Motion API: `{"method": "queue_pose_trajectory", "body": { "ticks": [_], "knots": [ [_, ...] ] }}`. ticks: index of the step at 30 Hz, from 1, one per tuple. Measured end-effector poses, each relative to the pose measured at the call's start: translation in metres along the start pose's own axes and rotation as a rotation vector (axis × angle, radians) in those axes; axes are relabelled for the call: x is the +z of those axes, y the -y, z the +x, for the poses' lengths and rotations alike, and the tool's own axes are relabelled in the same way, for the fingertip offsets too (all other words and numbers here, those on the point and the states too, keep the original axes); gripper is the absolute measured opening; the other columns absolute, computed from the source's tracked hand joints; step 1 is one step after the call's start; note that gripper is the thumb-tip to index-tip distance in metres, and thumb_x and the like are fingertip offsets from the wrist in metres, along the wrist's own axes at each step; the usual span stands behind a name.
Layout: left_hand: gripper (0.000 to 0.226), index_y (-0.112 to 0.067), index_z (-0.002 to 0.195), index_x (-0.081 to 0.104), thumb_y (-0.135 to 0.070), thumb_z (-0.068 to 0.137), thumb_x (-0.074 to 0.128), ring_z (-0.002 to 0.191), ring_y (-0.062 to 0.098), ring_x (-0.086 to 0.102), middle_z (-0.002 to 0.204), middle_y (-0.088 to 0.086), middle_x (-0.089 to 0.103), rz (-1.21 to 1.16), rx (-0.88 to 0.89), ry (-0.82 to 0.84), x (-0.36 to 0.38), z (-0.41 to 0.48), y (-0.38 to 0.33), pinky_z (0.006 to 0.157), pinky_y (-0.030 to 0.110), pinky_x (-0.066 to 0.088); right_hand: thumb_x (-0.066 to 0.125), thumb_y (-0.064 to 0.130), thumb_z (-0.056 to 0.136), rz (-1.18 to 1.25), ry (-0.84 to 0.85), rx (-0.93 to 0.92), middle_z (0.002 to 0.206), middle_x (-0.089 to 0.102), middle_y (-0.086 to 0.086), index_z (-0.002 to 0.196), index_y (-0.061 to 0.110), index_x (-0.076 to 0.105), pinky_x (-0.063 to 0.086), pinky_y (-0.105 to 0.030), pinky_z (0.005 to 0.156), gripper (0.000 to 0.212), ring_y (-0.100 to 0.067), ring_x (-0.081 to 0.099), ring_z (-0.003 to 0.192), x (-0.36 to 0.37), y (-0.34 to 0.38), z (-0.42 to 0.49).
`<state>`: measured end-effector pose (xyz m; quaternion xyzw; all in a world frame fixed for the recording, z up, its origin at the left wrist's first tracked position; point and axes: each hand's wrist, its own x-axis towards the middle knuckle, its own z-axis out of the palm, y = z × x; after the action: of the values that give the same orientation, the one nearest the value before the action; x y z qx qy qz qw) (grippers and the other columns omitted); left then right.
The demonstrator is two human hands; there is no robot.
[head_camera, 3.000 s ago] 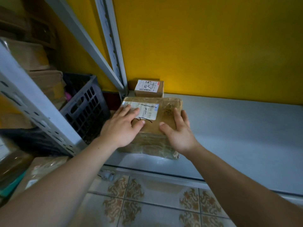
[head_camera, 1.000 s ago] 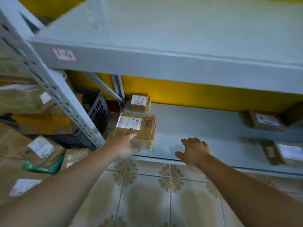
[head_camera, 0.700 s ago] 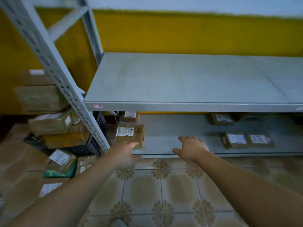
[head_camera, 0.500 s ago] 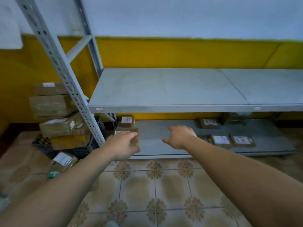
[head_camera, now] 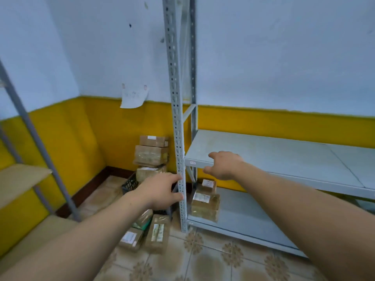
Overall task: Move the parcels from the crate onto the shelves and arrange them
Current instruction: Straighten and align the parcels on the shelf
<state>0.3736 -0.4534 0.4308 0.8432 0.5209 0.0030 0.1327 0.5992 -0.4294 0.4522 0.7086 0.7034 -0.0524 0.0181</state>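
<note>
The shelves [head_camera: 284,155] fill the right; two placed parcels [head_camera: 205,205] sit lower centre. Stacked parcels [head_camera: 151,155] top the crate [head_camera: 129,184], centre. The left hand [head_camera: 162,191] and right hand [head_camera: 225,165] are loose-fingered and empty. The next move, I'd guess, is a reach for that stack.

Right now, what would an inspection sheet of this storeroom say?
Surface: lower shelf, grey metal, two parcels at its left end.
Job's things: large parcel in front of small parcel; crate under stacked parcels.
Clutter: loose parcels on the tiled floor.
Hands: left hand and right hand empty, fingers relaxed.
Cables: nothing seen.
Surroundings: yellow-and-white wall, paper sheet.
</note>
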Motion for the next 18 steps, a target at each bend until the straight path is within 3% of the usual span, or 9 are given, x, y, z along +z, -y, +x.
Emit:
{"method": "queue_pose_trajectory", "body": {
  "ticks": [9,18],
  "knots": [
    [0.071,-0.033,0.148,0.033,-0.058,0.085,0.057,0.133,0.020,0.042,0.150,-0.003,0.041,-0.010,-0.263,-0.051,-0.025,-0.139,0.167,0.105,0.040,0.041,0.047,0.066,0.091,0.005,0.012,-0.265,0.151,0.043,-0.006,0.151,0.026,0.032,0.044,-0.044,0.103,0.073,-0.030,0.046,0.132,0.002,0.233,0.008],
    [0.068,-0.027,0.149,0.033,-0.049,0.091,0.058,0.139,0.021,0.035,0.154,-0.001,0.036,-0.196,-0.390,0.046,0.007,-0.195,0.267,0.110,0.032,0.032,0.047,0.064,0.091,-0.035,0.133,-0.360,0.141,0.052,-0.008,0.145,0.024,0.040,0.049,-0.041,0.092,0.067,-0.030,0.052,0.122,0.055,0.335,0.022]
  ]
}}
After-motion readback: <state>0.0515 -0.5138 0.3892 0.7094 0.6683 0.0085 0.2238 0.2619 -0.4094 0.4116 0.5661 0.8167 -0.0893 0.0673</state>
